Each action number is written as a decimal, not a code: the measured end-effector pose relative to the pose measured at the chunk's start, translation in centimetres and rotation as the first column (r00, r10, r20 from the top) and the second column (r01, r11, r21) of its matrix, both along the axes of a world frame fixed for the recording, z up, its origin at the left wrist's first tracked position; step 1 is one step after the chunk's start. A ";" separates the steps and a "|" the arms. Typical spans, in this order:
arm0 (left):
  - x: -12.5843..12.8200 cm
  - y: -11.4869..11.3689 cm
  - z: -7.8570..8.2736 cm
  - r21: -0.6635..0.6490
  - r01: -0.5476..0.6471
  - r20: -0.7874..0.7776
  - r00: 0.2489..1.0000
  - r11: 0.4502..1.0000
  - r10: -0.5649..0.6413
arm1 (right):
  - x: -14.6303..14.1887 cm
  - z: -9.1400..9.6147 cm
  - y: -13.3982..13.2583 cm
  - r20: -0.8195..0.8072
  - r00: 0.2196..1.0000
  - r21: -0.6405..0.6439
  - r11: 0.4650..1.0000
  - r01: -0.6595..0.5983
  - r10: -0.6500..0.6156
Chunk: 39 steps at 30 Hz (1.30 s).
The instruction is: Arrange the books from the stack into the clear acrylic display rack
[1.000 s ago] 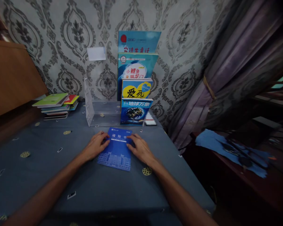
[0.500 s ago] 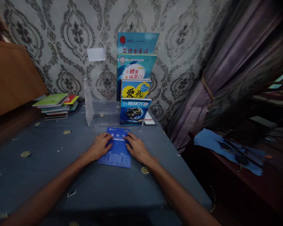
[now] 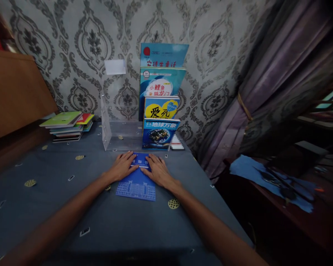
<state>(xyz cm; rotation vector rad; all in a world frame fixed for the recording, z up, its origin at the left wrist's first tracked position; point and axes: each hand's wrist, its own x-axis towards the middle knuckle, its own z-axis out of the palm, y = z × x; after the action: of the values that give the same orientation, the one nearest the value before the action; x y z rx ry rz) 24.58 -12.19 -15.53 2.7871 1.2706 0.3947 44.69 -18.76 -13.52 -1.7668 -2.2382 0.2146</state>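
Observation:
A thin blue booklet point(image 3: 137, 185) with white characters lies flat on the grey-blue tablecloth point(image 3: 72, 214). My left hand point(image 3: 123, 167) rests palm down on its upper left part. My right hand point(image 3: 157, 171) presses flat on its upper right part, fingers spread toward the far edge. Just beyond the booklet stands a clear acrylic book stand point(image 3: 111, 129). On the stand's right side several picture books point(image 3: 161, 111) stand in stepped rows, the front one showing a globe point(image 3: 158, 135).
A stack of thin books point(image 3: 68, 125) lies at the back left beside a wooden board point(image 3: 13, 92). Patterned wallpaper is behind. A purple curtain point(image 3: 266, 81) hangs at right, above a dark side surface with blue cloth point(image 3: 269, 177).
Both hands have slid farther up the booklet toward the stand and closer together, now covering its top edge. The booklet has shifted slightly forward.

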 end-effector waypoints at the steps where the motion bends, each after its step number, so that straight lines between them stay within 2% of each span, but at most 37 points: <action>1: 0.0 0.0 0.0 -0.002 0.000 -0.008 1.000 1.000 0.000 | 0.0 -0.1 0.1 0.004 1.000 0.003 1.000 -0.001 0.001; 9: 0.2 -0.3 0.1 -0.014 -0.010 -0.010 1.000 1.000 0.010 | 0.0 -0.2 0.0 0.002 1.000 -0.020 1.000 0.000 0.000; 14: 0.2 -0.4 0.1 -0.014 -0.030 -0.036 0.999 0.999 0.029 | 0.0 0.1 -1.0 0.009 1.000 -0.088 0.996 -0.012 0.013; 19: 0.1 -0.3 0.6 -0.013 -0.010 -0.011 1.000 1.000 0.010 | 0.8 0.4 -2.5 -0.069 0.988 -0.215 0.965 -0.152 0.140; 23: 0.3 0.4 1.7 0.027 0.007 -0.070 0.998 1.000 -0.005 | 1.1 0.9 -3.0 -0.104 0.975 -0.272 0.937 -0.218 0.196; 27: 1.2 1.5 2.5 0.065 -0.044 -0.085 0.995 0.997 0.049 | 1.1 1.2 -3.2 -0.131 0.973 -0.287 0.932 -0.222 0.192; 32: 2.3 2.2 2.6 0.089 -0.105 -0.070 0.991 0.991 0.111 | 1.1 1.5 -3.3 -0.151 0.970 -0.277 0.934 -0.227 0.191; 39: 1.7 2.3 2.3 0.112 -0.154 -0.039 0.986 0.982 0.159 | 1.2 1.9 -3.3 -0.172 0.969 -0.297 0.928 -0.224 0.179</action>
<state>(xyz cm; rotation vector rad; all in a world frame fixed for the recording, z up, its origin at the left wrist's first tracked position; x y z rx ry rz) 26.31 -9.86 -13.19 2.8090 1.5309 0.4192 45.92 -22.08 -11.62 -1.5977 -2.3820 0.7562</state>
